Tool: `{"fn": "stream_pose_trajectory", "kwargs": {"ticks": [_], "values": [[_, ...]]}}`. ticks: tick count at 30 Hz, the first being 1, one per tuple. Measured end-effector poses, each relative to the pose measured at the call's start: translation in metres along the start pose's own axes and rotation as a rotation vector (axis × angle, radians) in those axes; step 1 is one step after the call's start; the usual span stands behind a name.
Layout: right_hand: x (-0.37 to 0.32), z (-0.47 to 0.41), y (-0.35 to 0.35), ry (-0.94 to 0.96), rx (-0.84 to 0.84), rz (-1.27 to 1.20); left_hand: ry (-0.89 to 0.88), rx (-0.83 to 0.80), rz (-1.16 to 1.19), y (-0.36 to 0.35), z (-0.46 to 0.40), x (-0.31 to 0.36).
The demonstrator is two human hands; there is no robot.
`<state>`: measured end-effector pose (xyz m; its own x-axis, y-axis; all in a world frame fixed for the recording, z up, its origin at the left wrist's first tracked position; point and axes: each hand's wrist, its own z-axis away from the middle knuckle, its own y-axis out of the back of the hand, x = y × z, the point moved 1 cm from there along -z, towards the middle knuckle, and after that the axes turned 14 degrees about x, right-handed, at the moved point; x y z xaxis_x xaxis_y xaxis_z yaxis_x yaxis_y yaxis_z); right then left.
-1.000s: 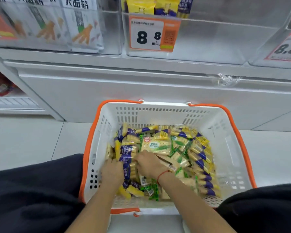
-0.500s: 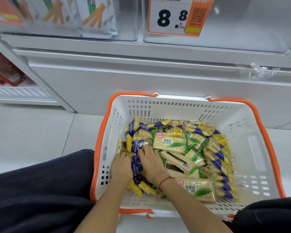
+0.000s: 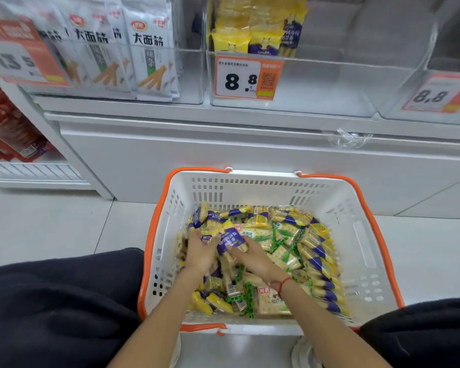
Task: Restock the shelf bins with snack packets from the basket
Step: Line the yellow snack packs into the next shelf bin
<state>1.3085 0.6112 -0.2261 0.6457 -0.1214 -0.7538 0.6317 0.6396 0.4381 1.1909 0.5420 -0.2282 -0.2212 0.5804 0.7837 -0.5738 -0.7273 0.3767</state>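
A person crouches over a white plastic basket [image 3: 351, 213] with an orange rim, set on a pale tiled floor [image 3: 51, 224]. Both bare hands are down inside it, on the left side of a heap of small snack packets [image 3: 298, 243]. The packets are yellow, some with dark blue bands, others with green print, lying jumbled at all angles. The left hand [image 3: 201, 252] and right hand [image 3: 252, 256] sit close together, fingers curled around a bunch of blue-and-yellow packets [image 3: 227, 239] held between them, just above the heap. A red string [image 3: 284, 284] circles the right wrist. Beyond the hands, above the basket, stands a clear shelf bin [image 3: 316, 83] with a few matching yellow packets at its back left and an orange price tag [image 3: 246, 78] reading 8.8. To its left, another bin holds white packets [image 3: 149, 49].
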Motion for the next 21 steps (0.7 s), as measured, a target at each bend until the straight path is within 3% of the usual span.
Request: {"fn": "stream_pose_trajectory", "kwargs": {"ticks": [3, 10, 19, 21], "values": [[-0.007, 0.016, 0.028, -0.081, 0.015, -0.185, 0.153, -0.249, 0.016, -0.011, 0.019, 0.03], [-0.015, 0.046, 0.059, -0.074, 0.105, -0.321, 0.192, -0.394, 0.077, -0.022, 0.05, 0.065], [-0.019, 0.073, 0.099, -0.022, -0.087, -0.063, 0.164, -0.375, 0.074, -0.045, 0.07, 0.038], [-0.004, 0.061, 0.112, -0.051, -0.009, 0.017, 0.207, -0.375, 0.06, -0.046, 0.071, 0.036]]}}
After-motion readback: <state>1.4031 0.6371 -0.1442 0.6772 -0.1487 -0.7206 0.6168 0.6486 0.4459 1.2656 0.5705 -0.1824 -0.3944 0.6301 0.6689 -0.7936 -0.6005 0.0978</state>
